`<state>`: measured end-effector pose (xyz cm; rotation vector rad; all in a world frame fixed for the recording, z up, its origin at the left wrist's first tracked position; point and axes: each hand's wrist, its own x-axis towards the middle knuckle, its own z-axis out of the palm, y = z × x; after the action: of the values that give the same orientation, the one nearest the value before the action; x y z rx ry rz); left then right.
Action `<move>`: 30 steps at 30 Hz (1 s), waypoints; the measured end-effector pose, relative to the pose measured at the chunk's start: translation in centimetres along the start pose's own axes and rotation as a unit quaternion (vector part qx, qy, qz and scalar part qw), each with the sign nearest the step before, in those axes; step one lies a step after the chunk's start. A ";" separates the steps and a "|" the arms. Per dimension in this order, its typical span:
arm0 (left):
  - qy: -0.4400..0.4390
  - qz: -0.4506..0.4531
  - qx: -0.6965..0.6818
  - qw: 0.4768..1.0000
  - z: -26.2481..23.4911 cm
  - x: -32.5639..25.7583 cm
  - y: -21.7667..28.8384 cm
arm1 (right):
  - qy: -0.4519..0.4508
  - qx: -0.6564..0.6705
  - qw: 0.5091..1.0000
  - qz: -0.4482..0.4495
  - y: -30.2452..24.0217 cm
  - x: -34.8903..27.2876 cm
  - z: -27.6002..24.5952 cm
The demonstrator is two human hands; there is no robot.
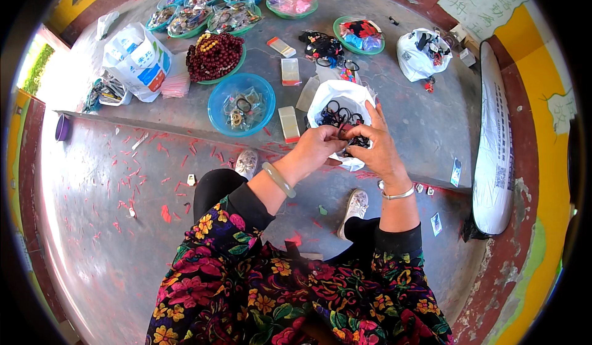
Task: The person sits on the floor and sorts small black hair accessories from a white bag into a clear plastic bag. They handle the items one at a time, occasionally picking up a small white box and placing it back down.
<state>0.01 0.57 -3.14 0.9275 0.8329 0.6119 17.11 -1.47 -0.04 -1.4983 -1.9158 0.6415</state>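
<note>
A white plastic bag (322,98) stands open in front of me on the raised grey floor, with black hair ties (333,114) heaped inside. My left hand (317,148) reaches over the bag's near left side, its thumb and fingers pinched together at the hair ties. What it pinches is hidden behind the fingertips. My right hand (376,144) is against the bag's right side, with one finger stretched up along the rim. Its thumb and other fingers close around black hair ties at the bag's mouth, close to my left fingertips.
A blue bowl (217,122) of small packets stands left of the bag, beside a small pale box (288,123). Dark red beads (213,58) fill another bowl behind. Several filled bowls line the back. A second white bag (408,61) stands right. The floor drops at a step edge (154,126).
</note>
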 end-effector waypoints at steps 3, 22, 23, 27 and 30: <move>-0.008 -0.008 0.003 1.000 0.3 -0.2 0.2 | -0.012 -0.012 1.000 -0.002 0.4 0.1 -0.1; -0.063 0.014 0.050 0.997 0.5 0.3 -1.6 | -0.129 0.013 0.989 0.066 1.5 -0.4 -0.6; -0.065 0.008 0.043 0.997 0.6 0.2 -1.5 | -0.136 0.008 0.988 0.075 1.4 -0.4 -0.5; -0.069 -0.005 0.048 0.996 0.7 0.2 -1.5 | -0.142 -0.016 0.986 0.091 1.2 -0.5 0.3; -0.046 0.009 0.041 0.998 0.5 -0.3 -0.3 | -0.117 0.003 0.991 0.063 2.1 -0.3 0.3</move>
<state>0.34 0.01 -3.08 1.0311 0.7732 0.5499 18.40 -1.25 -1.77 -1.6099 -1.9980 0.9146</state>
